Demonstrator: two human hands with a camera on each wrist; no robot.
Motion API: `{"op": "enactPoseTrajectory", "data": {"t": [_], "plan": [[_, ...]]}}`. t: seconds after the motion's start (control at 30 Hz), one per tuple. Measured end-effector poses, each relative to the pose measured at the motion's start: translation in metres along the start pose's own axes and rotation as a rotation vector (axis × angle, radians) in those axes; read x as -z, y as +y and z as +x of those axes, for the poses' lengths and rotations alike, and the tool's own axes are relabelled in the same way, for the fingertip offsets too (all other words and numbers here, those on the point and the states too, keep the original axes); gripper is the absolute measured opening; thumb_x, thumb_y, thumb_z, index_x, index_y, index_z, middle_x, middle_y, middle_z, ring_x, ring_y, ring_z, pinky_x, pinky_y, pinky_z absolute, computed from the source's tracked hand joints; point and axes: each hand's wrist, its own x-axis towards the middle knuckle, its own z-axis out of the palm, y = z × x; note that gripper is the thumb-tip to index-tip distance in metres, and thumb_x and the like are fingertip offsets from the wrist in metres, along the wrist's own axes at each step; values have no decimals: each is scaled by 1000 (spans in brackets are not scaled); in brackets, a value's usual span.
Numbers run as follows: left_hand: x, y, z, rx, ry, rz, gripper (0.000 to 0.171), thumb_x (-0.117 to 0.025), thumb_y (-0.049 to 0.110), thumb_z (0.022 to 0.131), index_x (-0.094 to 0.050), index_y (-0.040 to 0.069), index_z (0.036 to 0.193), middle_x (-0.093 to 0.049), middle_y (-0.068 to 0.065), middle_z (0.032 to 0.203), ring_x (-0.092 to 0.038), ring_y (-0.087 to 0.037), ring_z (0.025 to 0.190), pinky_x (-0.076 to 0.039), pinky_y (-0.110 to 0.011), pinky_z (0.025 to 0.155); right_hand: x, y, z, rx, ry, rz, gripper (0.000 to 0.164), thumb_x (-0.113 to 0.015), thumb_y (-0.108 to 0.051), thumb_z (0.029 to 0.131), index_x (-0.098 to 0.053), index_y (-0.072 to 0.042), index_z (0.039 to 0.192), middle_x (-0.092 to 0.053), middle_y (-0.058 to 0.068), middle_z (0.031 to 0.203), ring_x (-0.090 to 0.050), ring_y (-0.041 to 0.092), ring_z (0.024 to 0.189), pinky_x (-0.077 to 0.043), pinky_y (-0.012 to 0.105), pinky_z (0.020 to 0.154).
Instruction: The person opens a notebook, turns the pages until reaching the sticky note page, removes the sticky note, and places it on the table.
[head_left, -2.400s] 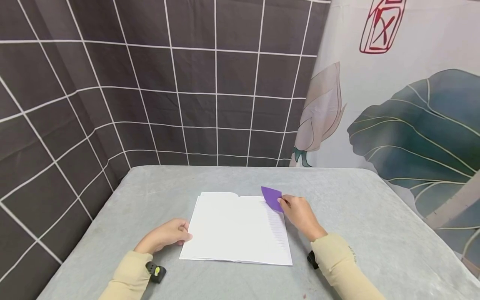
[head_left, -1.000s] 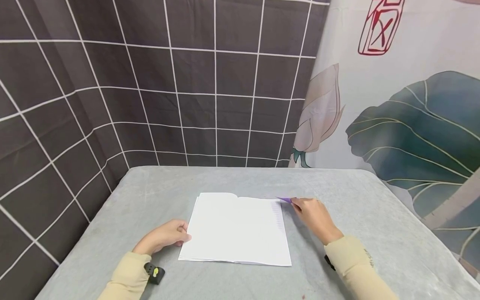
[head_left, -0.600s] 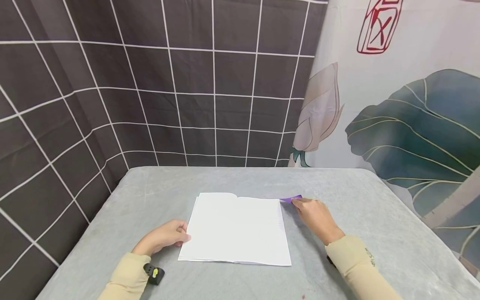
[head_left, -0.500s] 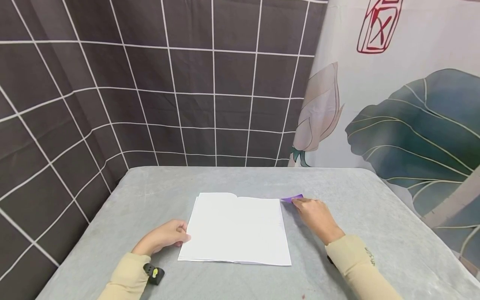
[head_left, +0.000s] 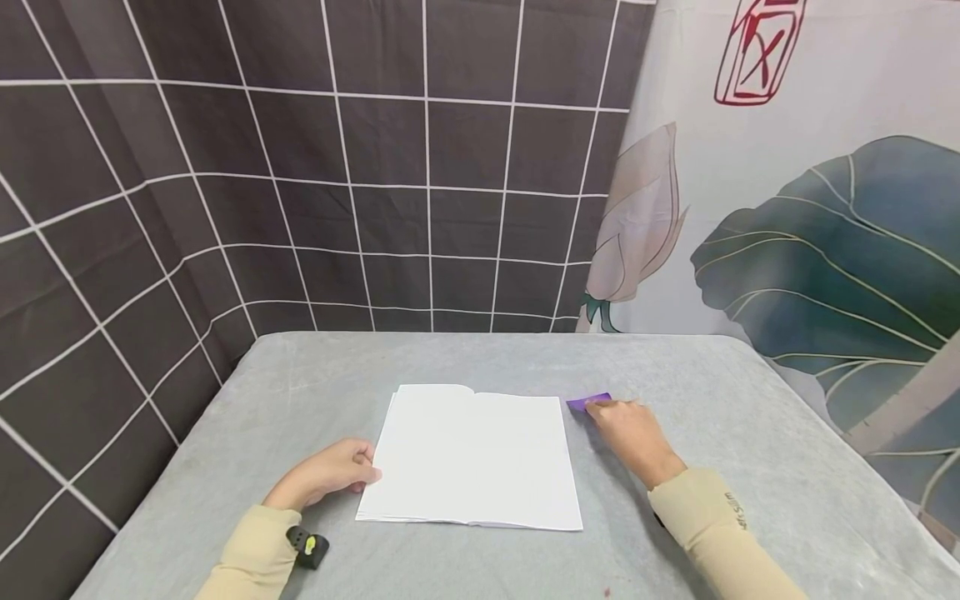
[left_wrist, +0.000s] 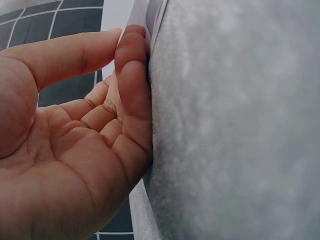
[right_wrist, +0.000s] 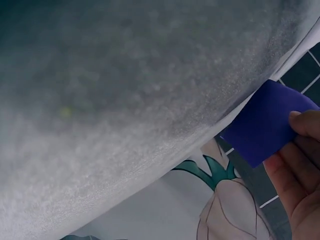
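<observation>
A notebook [head_left: 472,458] lies spread wide on the grey table, its pages looking almost blank white in the head view. At its left edge my left hand [head_left: 333,473] pinches the pages, thumb on top and fingers curled underneath; the left wrist view shows thumb and fingertips meeting at the page edge [left_wrist: 137,15]. Just beyond the notebook's far right corner, my right hand [head_left: 633,437] pinches a small purple square of paper [right_wrist: 270,120] between thumb and fingers. The paper is slightly bent and sits low over the table, beside the notebook.
The table [head_left: 337,367] has a grey cloth-like cover and a rounded far edge. Behind it hangs a dark cloth [head_left: 382,217] with white grid lines, and a pale curtain [head_left: 675,283] with flower and leaf prints is at the right.
My right hand has carried the purple paper from over the right page to the right, off the notebook, and lowered it. The left hand keeps its hold on the left edge.
</observation>
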Motion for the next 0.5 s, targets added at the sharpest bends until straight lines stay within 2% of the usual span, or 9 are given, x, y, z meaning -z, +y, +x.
{"op": "enactPoseTrajectory", "data": {"t": [0.17, 0.5], "plan": [[0, -1, 0, -3, -3, -1, 15, -64, 5, 83, -50, 6, 79, -45, 3, 61, -43, -12, 60, -38, -26, 58, -1, -1, -2, 10, -39, 5, 20, -62, 7, 77, -56, -10, 67, -61, 11, 57, -57, 32, 48, -45, 44, 43], [0, -1, 0, -4, 3, 2, 15, -64, 5, 83, -49, 6, 79, -46, 2, 62, -44, -13, 60, -38, -27, 58, 3, -5, -6, 10, -104, 64, 20, -67, 4, 73, -56, -11, 65, -64, 12, 64, -60, 34, 53, -45, 45, 46]]}}
